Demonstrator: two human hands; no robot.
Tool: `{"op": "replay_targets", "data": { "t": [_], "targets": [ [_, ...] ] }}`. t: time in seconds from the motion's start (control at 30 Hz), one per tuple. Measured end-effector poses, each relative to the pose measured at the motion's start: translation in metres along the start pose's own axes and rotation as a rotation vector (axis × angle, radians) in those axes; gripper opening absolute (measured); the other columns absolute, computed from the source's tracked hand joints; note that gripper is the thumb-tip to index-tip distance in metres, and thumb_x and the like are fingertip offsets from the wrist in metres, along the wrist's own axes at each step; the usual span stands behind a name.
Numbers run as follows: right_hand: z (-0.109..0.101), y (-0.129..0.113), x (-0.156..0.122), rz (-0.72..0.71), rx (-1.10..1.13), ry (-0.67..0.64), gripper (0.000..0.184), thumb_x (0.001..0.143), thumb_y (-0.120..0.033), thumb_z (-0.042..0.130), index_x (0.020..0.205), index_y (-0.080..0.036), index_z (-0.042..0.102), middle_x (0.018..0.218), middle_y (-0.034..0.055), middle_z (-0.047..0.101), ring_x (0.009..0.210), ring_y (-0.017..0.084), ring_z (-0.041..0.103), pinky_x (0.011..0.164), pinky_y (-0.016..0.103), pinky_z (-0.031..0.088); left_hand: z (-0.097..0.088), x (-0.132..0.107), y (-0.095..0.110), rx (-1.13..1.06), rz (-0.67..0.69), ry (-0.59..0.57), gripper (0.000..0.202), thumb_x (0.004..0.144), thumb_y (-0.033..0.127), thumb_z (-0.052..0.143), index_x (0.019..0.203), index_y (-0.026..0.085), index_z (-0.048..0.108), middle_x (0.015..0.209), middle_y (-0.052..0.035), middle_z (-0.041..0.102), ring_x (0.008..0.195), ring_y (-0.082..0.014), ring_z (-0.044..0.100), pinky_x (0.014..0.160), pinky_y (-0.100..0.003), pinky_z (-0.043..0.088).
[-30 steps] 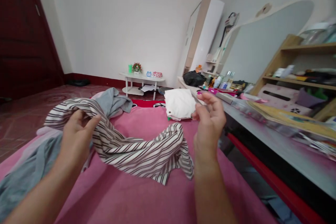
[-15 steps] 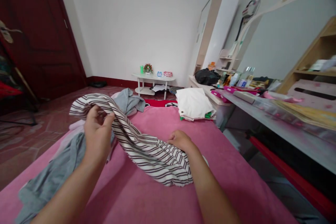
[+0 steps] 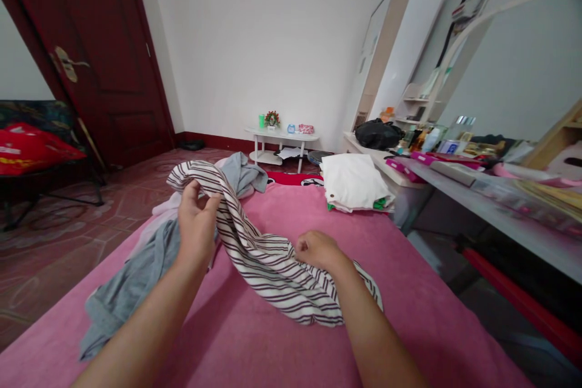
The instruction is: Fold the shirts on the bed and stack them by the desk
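While the left hand grasps the raised end of the striped cloth and the right hand curls against its middle, whether gripping I cannot tell, a light hold and even tension should ease its twists better than tugging. The striped cloth droops onto a pink bed. Left of the cloth lies gray clothing; beyond it, a small white table; to its right, a cluttered table.
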State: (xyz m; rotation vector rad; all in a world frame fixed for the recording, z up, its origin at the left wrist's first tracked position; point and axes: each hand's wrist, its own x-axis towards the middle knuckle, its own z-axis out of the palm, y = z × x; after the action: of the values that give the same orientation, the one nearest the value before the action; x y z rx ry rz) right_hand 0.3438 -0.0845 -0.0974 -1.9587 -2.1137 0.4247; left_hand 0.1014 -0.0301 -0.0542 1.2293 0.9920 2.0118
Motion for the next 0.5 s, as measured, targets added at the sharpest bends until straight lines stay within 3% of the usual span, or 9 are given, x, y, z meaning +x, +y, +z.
{"op": "replay_targets", "data": {
  "t": [0.1,0.17,0.27,0.37,0.43,0.5],
  "targets": [
    [-0.011,-0.006,0.0,0.081,-0.009,0.191,0.012,0.067,-0.017,0.057,0.06,-0.021,0.066,0.068,-0.0001,0.07,0.067,0.014,0.062,0.054,0.023,0.032,-0.002,0.002,-0.001,0.016,-0.035,0.012,0.043,0.07,0.019,0.064,0.113,0.019,0.057,0.106,-0.0037,0.064,0.089,-0.0144,0.062,0.085,-0.026,0.048],
    [-0.025,-0.005,-0.002,0.154,0.09,0.417,0.012,0.07,-0.02,0.054,0.06,-0.02,0.062,0.067,0.0025,0.069,0.066,0.015,0.063,0.054,0.023,0.035,-0.005,0.005,-0.004,0.023,-0.043,-0.001,0.046,0.071,0.02,0.063,0.117,0.019,0.057,0.108,-0.0051,0.064,0.089,-0.0155,0.062,0.084,-0.028,0.049],
    [-0.052,0.001,-0.009,0.163,0.461,0.794,0.011,0.077,-0.028,0.051,0.073,-0.019,0.057,0.071,0.004,0.07,0.055,0.014,0.062,0.052,0.022,0.04,-0.01,0.011,-0.012,0.066,-0.073,0.021,0.052,0.069,0.021,0.064,0.12,0.018,0.055,0.108,-0.0073,0.065,0.089,-0.0178,0.063,0.084,-0.032,0.051],
    [-0.077,0.005,-0.021,0.072,0.857,1.042,0.017,0.079,-0.036,0.053,0.084,-0.02,0.051,0.076,0.004,0.071,0.051,0.015,0.063,0.046,0.022,0.043,-0.013,0.016,-0.02,0.109,-0.099,0.025,0.053,0.068,0.021,0.066,0.119,0.017,0.055,0.111,-0.0083,0.064,0.093,-0.0194,0.063,0.087,-0.035,0.051],
    [-0.084,0.008,-0.025,0.046,0.913,1.099,0.022,0.079,-0.041,0.056,0.085,-0.02,0.051,0.077,0.0039,0.07,0.057,0.016,0.065,0.045,0.021,0.044,-0.015,0.016,-0.024,0.129,-0.106,0.007,0.052,0.067,0.02,0.066,0.118,0.017,0.055,0.113,-0.0087,0.062,0.094,-0.0196,0.063,0.088,-0.035,0.05],
    [-0.082,0.013,-0.024,0.067,0.805,0.999,0.025,0.079,-0.044,0.056,0.082,-0.019,0.055,0.078,0.0043,0.07,0.055,0.015,0.064,0.047,0.022,0.045,-0.016,0.016,-0.028,0.167,-0.107,-0.007,0.052,0.066,0.02,0.066,0.117,0.016,0.054,0.115,-0.0098,0.061,0.094,-0.0195,0.062,0.088,-0.035,0.05]
  ]
}}
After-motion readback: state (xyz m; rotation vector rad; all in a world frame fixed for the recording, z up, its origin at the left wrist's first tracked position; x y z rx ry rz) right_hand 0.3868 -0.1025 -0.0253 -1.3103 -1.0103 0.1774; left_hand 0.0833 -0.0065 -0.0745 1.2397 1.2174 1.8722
